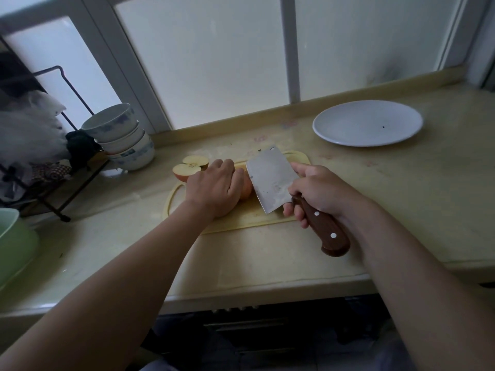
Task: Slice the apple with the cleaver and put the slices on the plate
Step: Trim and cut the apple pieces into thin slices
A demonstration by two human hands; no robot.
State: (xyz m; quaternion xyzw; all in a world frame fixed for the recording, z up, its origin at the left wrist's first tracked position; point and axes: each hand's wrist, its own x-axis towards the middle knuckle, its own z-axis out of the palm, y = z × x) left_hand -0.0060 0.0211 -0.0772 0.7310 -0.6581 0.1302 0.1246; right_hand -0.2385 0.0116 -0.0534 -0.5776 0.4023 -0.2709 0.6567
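Observation:
A pale yellow cutting board (pixel 241 220) lies on the counter. My left hand (pixel 214 187) presses down on an apple half (pixel 246 190), mostly hidden under my fingers. My right hand (pixel 318 191) grips the brown wooden handle of a cleaver (pixel 270 178), whose steel blade stands against the right side of that apple half. Another apple half (pixel 189 167) lies cut face up at the board's far left corner. A white plate (pixel 368 123) sits to the far right with nothing on it.
A stack of blue-patterned bowls (pixel 123 137) stands left of the board beside a black wire rack (pixel 51 145). A green container (pixel 13 242) sits at the left edge. A frosted window runs along the back. The counter's front edge is near my arms.

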